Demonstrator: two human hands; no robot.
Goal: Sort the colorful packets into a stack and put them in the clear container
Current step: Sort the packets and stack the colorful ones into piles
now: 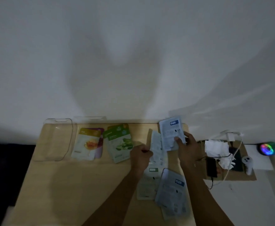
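- Meanwhile, at a wooden table [78,185] against a white wall, I am sorting face-mask packets by colour.
- My right hand [188,148] is gripping a blue-labelled packet [172,132], thumb on its face, and holding it tilted above the table's far edge.
- My left hand [141,154] is pinching a pale packet [156,144] by its edge, fingers closed on it.
- Two sorted piles are lying face up further left: a yellow flower pile [88,143] and, just beside it, a green pile [119,142].
- Beyond them the clear container [55,139] is sitting at the table's far left corner, seemingly with no packets inside.
- More packets [166,188] are waiting face down between my forearms.
- With both hands full, a slick packet could be slipping free; in this dim light I could also be misreading a label and spoiling a pile.
- Cables and tissues [216,146] are crowding the right side, where a dropped packet could be getting lost.
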